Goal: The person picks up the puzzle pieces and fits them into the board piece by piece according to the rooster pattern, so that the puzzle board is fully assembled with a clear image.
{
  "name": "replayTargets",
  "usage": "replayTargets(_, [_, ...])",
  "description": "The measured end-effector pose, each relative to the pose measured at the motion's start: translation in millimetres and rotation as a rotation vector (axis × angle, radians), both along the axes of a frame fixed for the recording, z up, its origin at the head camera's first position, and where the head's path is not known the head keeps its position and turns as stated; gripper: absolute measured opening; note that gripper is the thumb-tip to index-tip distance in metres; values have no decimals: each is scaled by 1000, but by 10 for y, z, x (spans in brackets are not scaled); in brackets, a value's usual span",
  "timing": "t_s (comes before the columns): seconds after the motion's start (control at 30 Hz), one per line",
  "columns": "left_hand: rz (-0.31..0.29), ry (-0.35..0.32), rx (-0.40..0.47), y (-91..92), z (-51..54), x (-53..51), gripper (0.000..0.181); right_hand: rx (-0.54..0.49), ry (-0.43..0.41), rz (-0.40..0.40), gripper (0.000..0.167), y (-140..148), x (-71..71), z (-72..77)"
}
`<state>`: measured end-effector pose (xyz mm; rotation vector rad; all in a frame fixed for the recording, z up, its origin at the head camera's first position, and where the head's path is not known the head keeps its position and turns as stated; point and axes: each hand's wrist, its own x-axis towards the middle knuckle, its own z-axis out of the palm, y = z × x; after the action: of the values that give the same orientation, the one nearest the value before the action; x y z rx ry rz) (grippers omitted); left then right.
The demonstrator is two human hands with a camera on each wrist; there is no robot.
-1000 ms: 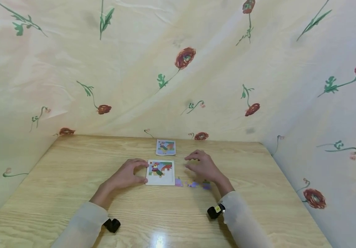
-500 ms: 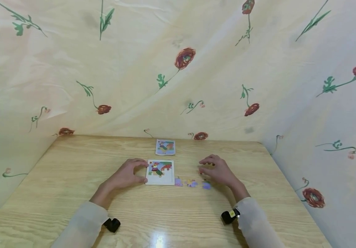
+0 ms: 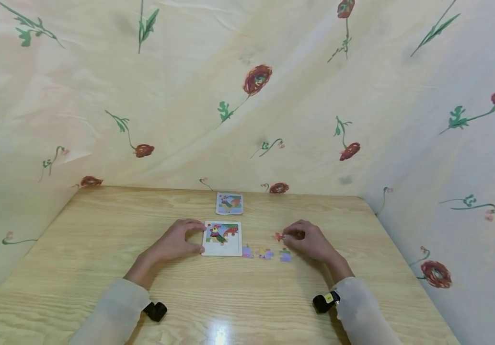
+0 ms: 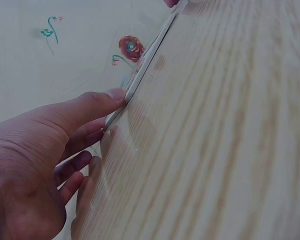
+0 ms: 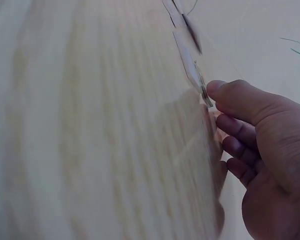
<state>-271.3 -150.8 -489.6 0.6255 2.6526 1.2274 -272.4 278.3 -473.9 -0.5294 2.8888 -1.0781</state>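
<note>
A white-framed jigsaw board [image 3: 231, 249] lies mid-table, its upper part filled with a rooster picture and its lower part bare white. My left hand [image 3: 179, 243] holds the board's left side, thumb at the near corner and index finger at the far one; the left wrist view shows the thumb on the board's edge [image 4: 140, 72]. To the board's right, my right hand [image 3: 312, 241] pinches a red puzzle piece [image 3: 278, 236] between thumb and fingertips, low over the table. Purple-based pieces lie in a row nearer me: one [image 3: 247, 251] beside the board, yellowish ones [image 3: 266, 254], and a green-topped one [image 3: 285, 255].
A printed card [image 3: 230, 203] with the whole rooster picture lies behind the board. The wooden table [image 3: 212, 292] ends at a flower-patterned cloth [image 3: 178, 120] at the back and sides. Black wrist cameras [image 3: 155, 311] sit at both cuffs.
My right hand has moved right and slightly nearer me, away from the board, and now has the red piece at its fingertips. The left hand and the board have stayed put.
</note>
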Motion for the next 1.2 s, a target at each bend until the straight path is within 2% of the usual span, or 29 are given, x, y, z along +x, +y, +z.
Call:
replayTargets(0.27, [6, -22, 3, -2, 6, 6, 57, 5, -4, -4, 20, -10, -8, -4])
replayTargets(0.73, [4, -4, -2, 0, 9, -6, 56, 3, 29, 0, 14, -42, -34, -10])
replayTargets(1.2, [6, -20, -4, 2, -21, -21, 57, -36, 21, 49, 15, -389, -73, 14])
